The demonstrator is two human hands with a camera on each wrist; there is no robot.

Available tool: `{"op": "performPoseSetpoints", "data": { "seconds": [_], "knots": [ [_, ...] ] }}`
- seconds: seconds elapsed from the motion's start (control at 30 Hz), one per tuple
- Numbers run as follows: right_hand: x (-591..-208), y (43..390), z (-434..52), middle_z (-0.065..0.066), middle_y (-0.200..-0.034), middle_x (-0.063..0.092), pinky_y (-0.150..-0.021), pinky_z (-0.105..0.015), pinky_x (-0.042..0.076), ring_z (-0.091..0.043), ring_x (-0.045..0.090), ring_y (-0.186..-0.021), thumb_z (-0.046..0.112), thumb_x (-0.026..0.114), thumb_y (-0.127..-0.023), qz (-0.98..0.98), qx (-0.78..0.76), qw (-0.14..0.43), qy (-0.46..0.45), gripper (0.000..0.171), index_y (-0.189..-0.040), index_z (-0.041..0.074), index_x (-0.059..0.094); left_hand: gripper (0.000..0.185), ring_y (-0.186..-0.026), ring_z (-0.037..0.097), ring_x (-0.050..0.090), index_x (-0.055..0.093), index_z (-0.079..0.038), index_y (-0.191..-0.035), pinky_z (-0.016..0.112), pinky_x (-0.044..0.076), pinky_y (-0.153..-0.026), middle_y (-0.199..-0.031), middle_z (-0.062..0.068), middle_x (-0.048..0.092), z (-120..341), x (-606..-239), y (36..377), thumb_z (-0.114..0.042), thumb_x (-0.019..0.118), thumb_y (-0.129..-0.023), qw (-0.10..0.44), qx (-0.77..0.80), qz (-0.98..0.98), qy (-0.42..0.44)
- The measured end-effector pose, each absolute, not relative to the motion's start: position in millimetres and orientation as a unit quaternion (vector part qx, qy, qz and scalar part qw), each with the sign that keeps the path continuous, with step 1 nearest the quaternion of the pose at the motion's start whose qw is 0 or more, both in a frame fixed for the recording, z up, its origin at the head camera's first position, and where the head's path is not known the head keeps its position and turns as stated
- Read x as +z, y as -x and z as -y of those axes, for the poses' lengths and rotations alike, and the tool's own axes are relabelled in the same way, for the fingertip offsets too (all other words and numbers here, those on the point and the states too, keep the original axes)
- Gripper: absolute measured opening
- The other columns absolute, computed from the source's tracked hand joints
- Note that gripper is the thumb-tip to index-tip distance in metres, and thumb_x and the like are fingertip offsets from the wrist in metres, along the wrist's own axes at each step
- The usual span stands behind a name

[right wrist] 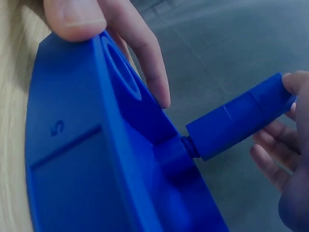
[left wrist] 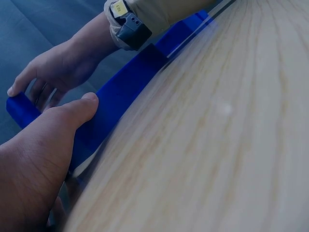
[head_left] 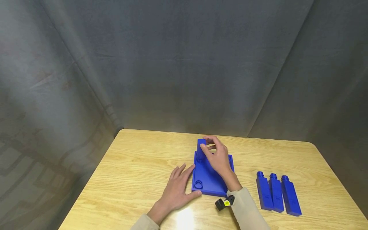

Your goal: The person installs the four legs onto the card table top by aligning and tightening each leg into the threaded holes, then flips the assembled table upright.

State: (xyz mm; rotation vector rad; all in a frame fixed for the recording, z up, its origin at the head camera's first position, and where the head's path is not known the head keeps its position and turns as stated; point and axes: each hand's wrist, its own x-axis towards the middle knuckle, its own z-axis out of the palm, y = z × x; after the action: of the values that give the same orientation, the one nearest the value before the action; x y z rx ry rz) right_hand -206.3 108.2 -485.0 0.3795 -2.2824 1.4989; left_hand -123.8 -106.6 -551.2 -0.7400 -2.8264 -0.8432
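Note:
A blue square tabletop-like plate point(head_left: 212, 179), with raised edges and round threaded sockets at its corners, lies on the wooden table. My right hand point(head_left: 220, 158) pinches the upper end of a blue square leg point(head_left: 200, 150) standing at the plate's far left corner. In the right wrist view, the narrow threaded neck of this leg point(right wrist: 236, 118) meets the socket, with some thread showing. My left hand point(head_left: 178, 191) steadies the near left corner, its thumb against the front edge and its fingers extended along the left side. An uncovered socket point(head_left: 198, 184) shows near that thumb.
Three more blue legs with threaded necks lie at the right: a left one point(head_left: 264, 194), a middle one point(head_left: 276, 195) and a right one point(head_left: 291, 197). Grey curtains point(head_left: 184, 70) hang behind the wooden table point(head_left: 138, 159).

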Motion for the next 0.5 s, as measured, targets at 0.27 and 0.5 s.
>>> {"op": "performPoseSetpoints", "data": {
  "seconds": [0.27, 0.5],
  "knots": [
    [-483.3, 206.6, -108.0, -0.009, -0.106, 0.073, -0.086, -0.037, 0.067, -0.025, 0.073, -0.100, 0.019, 0.088, -0.098, 0.819, 0.533, 0.183, -0.111, 0.035, -0.125, 0.006, 0.070, 0.099, -0.164, 0.036, 0.037, 0.040, -0.020, -0.173, 0.060, 0.021, -0.137, -0.170, 0.003, 0.053, 106.7, -551.8, 123.6, -0.073, 0.070, -0.096, 0.052, -0.273, 0.929, 0.243],
    [-484.0, 208.7, -108.2, -0.009, -0.108, 0.071, -0.085, -0.036, 0.067, -0.026, 0.071, -0.101, 0.018, 0.086, -0.099, 0.823, 0.526, 0.176, -0.124, 0.046, -0.142, 0.009, 0.071, 0.099, -0.164, 0.036, 0.037, 0.040, -0.021, -0.173, 0.060, 0.022, -0.137, -0.170, 0.002, 0.053, 107.3, -551.9, 124.3, -0.074, 0.068, -0.096, 0.050, -0.278, 0.928, 0.243]
  ]
}}
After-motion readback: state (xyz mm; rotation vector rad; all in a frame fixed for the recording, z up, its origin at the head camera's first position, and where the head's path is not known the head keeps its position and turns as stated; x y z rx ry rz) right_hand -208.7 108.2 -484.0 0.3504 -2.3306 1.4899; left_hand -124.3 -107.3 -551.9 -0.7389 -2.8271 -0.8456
